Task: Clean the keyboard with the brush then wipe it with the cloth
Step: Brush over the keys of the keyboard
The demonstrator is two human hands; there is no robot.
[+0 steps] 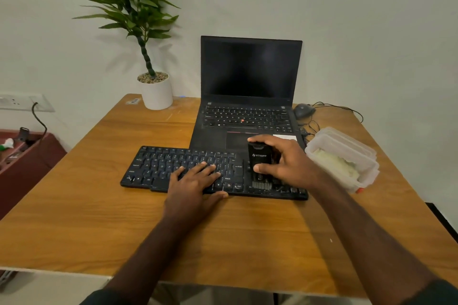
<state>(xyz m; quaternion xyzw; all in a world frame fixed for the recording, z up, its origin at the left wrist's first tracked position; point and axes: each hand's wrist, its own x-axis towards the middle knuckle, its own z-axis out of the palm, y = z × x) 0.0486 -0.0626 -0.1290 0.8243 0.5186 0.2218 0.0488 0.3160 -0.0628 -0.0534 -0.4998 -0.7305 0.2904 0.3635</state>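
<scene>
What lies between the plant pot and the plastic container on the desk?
In the head view, the open laptop stands between the plant pot and the plastic container.

One head-worn wide-angle view, looking forward and down from close above the bench (86, 205), wall beyond the hands.

A wooden worktop (81, 210) carries a black keyboard (158, 168) near its middle. Behind it sit an open laptop (250, 96), a potted plant (156, 93), a mouse (302, 110) and a plastic container (347, 153).
</scene>
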